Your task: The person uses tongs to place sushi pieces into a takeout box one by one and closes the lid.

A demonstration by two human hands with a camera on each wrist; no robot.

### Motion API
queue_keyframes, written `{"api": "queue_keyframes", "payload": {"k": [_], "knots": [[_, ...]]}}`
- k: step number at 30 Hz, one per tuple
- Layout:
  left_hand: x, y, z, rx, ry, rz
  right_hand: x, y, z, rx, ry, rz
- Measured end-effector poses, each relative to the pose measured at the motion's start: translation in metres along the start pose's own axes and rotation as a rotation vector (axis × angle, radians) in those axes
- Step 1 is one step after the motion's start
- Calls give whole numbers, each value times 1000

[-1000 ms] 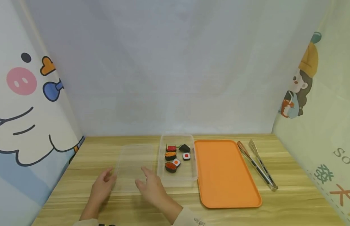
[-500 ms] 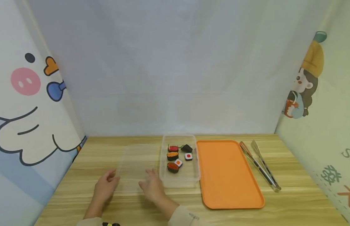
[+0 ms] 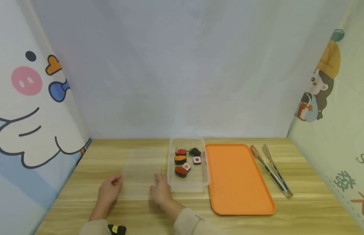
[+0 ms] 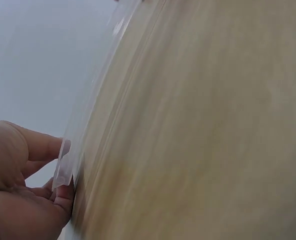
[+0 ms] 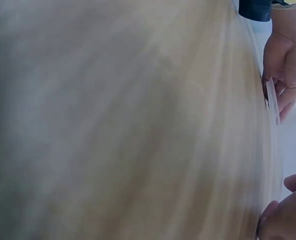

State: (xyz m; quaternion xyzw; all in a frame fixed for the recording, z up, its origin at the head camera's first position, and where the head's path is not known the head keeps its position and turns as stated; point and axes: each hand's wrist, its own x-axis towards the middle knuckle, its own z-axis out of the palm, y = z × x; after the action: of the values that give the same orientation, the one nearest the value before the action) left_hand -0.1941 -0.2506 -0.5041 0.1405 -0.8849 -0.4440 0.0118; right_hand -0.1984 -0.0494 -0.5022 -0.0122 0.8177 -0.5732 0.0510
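Note:
A clear, shallow plastic lid (image 3: 142,166) lies on the wooden table, left of a clear container (image 3: 196,184). At its left edge my left hand (image 3: 109,192) pinches the rim; in the left wrist view the thumb and fingers of the left hand (image 4: 25,170) are on both faces of the lid's edge (image 4: 70,162). My right hand (image 3: 162,192) is at the lid's right side near the front corner, thumb and index finger apart. In the right wrist view a gap shows between the digits of the right hand (image 5: 288,210), close to the lid's edge.
Inside the container sit several toy sushi pieces, among them an orange-topped one (image 3: 180,159) and a black rice triangle (image 3: 195,151). To its right lies an orange tray (image 3: 239,179). Metal tongs (image 3: 273,173) lie spread at the far right. A pale curtain (image 3: 184,71) hangs behind the table.
The right hand has moved rightward from over the lid to its right side. The left hand has come onto the lid's left edge. The whole head view has shifted slightly.

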Motion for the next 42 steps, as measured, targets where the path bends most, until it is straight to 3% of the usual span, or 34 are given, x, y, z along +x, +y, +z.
{"api": "queue_keyframes", "payload": {"k": [11, 17, 24, 28, 36, 42], "knots": [[-2, -7, -12, -20, 8, -29, -1, 1, 0, 55, -21, -5], [-6, -6, -26, -92, -8, -58, -2, -2, -3, 59, -78, -13], [-10, -3, -46, -100, -41, -21, -3, -15, -10, 213, -170, 5], [-13, 0, -54, -115, -55, -6, -1, -27, -17, 230, -190, 24], [-18, 21, -58, -176, -58, 70, 9, -52, -48, 259, -226, 11], [-22, 48, -48, -245, -55, 136, 15, -57, -82, 266, -227, -11]]}}
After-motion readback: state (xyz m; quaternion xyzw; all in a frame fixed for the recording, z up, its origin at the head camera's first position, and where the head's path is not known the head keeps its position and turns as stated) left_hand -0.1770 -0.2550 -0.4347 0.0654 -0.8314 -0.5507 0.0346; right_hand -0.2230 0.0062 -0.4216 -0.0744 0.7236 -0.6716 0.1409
